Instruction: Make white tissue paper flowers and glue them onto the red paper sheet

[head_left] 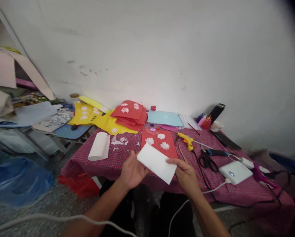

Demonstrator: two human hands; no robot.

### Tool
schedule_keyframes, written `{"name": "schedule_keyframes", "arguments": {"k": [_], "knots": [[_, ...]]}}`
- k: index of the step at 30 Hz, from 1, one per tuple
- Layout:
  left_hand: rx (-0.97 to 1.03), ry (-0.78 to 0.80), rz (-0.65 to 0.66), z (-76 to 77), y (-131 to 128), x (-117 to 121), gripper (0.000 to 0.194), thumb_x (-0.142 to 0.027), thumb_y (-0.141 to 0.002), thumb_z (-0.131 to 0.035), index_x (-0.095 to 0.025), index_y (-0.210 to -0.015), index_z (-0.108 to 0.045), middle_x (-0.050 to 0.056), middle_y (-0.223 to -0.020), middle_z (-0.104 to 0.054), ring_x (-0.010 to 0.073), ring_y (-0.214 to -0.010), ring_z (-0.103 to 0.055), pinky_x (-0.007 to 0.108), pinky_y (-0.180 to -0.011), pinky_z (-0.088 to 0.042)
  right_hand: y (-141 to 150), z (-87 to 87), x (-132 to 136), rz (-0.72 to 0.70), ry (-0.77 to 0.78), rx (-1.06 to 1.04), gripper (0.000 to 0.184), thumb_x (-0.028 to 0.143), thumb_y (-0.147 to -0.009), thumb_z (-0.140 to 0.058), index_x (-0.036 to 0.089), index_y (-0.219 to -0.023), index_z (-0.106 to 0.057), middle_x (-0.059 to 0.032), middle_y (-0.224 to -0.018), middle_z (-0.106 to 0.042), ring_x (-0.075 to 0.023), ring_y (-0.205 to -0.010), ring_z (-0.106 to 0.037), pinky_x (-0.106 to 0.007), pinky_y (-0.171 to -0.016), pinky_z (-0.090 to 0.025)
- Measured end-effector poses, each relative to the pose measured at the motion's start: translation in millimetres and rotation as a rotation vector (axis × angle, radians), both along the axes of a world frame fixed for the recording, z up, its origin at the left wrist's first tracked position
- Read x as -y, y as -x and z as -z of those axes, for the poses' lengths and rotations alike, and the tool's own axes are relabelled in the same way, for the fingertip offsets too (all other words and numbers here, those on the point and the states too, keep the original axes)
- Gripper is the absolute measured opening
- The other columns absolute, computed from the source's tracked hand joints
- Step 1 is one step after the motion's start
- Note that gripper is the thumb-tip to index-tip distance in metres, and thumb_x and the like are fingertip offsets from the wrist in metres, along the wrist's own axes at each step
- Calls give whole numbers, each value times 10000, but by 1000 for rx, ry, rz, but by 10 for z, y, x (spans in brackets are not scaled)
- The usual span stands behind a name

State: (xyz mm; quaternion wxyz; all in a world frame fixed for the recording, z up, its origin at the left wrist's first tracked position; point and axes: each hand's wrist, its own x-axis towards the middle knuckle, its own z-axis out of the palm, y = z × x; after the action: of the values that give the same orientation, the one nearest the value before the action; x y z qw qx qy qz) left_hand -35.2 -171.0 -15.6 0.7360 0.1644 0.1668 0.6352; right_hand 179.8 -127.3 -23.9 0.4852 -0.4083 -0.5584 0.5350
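Note:
A folded white paper sheet (157,163) is held slantwise over the table's near edge. My right hand (187,174) pinches its right end, thumb on top and fingers underneath. At the paper's left end is my left hand (133,170), palm turned up and thumb apart from the fingers; some fingertips are hidden, so contact with the sheet is unclear. Just beyond the paper lies a red card (170,153) bearing white paper flowers (164,145). To the left, a loose roll of white paper (98,147) sits beside torn white scraps (119,141).
On the right are a yellow glue gun (186,140), black scissors (208,161), a white power bank (235,172) and cables. Red cards (129,112) and yellow sheets (107,123) are stacked at the back left. A light-blue folder (165,118) lies by the wall.

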Motion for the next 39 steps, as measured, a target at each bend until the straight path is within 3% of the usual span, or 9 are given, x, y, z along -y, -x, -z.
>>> {"name": "schedule_keyframes", "arguments": {"k": [3,6,12,18,27,33,39], "knots": [[144,-69,-22,49,-225,109,534,-485,-869,-593,-165,-1295,-561,111,-1324,-614,269,-1216,-562,395,-1027,-434,71,74,82,59,-70,14,221,314,-803,-670,189,-951,-775,-59,-847,-750,-193,-718,-657,-289,-637,-509],[158,-49,-103,80,-387,115,498,-347,-878,-620,-158,-1329,-527,117,-1290,-637,260,-1220,-564,399,-1060,-406,130,111,180,130,-166,95,236,286,-823,-623,206,-984,-775,-55,-872,-762,-209,-753,-685,-303,-666,-542],[94,69,-140,42,-478,58,503,-300,-857,-648,-145,-1319,-526,139,-1173,-693,296,-1101,-642,452,-1014,-453,175,197,345,156,-413,237,266,216,-865,-564,238,-1047,-756,-63,-1067,-751,-240,-964,-709,-345,-826,-574],[28,208,-108,47,-517,42,484,-337,-811,-707,-118,-1223,-581,151,-1053,-727,298,-951,-699,452,-920,-521,195,260,471,119,-607,306,304,145,-888,-533,245,-1107,-717,-49,-1025,-755,-203,-906,-722,-291,-776,-583],[-99,184,-173,31,-510,-8,435,-346,-745,-781,-116,-1085,-638,134,-949,-747,266,-836,-719,391,-814,-560,141,310,501,175,-667,368,300,123,-891,-510,229,-1107,-689,-51,-973,-746,-187,-812,-713,-259,-674,-568],[-215,172,-254,48,-474,-21,358,-369,-753,-775,-117,-980,-661,109,-852,-752,240,-799,-721,335,-759,-566,116,333,491,176,-703,360,254,126,-880,-549,227,-1062,-693,-54,-973,-742,-197,-856,-714,-292,-754,-579],[-241,174,-267,35,-489,2,376,-403,-746,-773,-111,-957,-666,105,-817,-749,231,-738,-719,330,-724,-562,110,477,556,204,-658,363,216,150,-875,-580,227,-1048,-683,-48,-949,-733,-192,-838,-708,-283,-742,-577]]}}
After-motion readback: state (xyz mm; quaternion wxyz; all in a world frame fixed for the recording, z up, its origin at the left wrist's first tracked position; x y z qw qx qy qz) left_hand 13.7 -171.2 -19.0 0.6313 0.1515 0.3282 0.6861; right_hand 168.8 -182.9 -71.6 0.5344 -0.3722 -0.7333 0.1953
